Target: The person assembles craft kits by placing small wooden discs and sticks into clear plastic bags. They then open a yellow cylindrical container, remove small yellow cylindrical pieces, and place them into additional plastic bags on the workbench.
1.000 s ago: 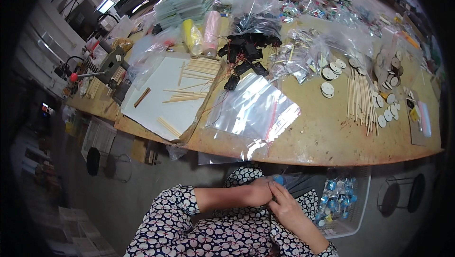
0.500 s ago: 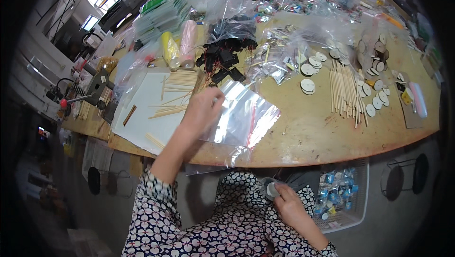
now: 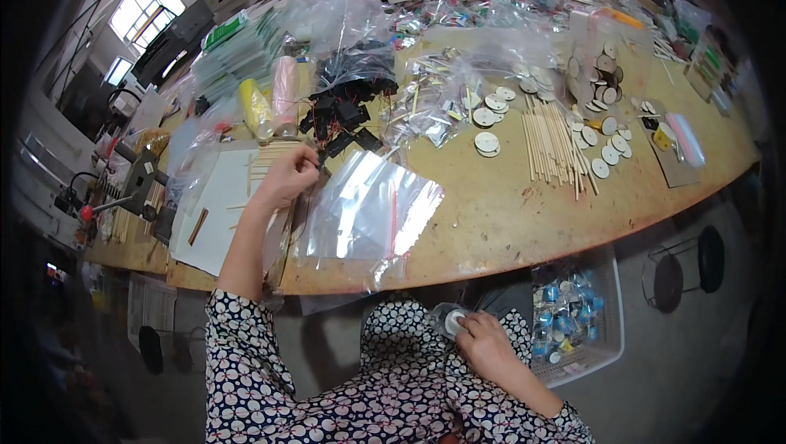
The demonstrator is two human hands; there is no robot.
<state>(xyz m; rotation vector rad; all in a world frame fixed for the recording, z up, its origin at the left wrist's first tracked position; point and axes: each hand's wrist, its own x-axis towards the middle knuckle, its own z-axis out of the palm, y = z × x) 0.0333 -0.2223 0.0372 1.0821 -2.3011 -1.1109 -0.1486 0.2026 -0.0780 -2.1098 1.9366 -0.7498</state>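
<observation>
My left hand (image 3: pixel 286 178) hovers over the table with curled fingers, between the light wooden sticks (image 3: pixel 274 152) and a stack of clear plastic bags (image 3: pixel 352 207). Whether anything is pinched in its fingertips I cannot make out. Just beyond it lie black battery boxes (image 3: pixel 348 112) with thin red wires, partly under a bag. Down at my lap, my right hand (image 3: pixel 489 347) is closed on a small clear bag (image 3: pixel 442 313) with a round white disc (image 3: pixel 454 323) in it. The rest of that bag's contents is hidden.
Right of the middle lie a bundle of wooden sticks (image 3: pixel 544 145) and several white discs (image 3: pixel 485 143). A white basket (image 3: pixel 610 338) of filled bags stands below the table edge. Yellow (image 3: pixel 255 107) and pink rolls (image 3: pixel 284 96) stand behind; a red-knobbed lever (image 3: pixel 88 212) is left.
The view has swung, shifting the scene leftward. My left hand has drawn slightly left, off the clear bags' edge. My right hand stays at my lap, holding the small bag.
</observation>
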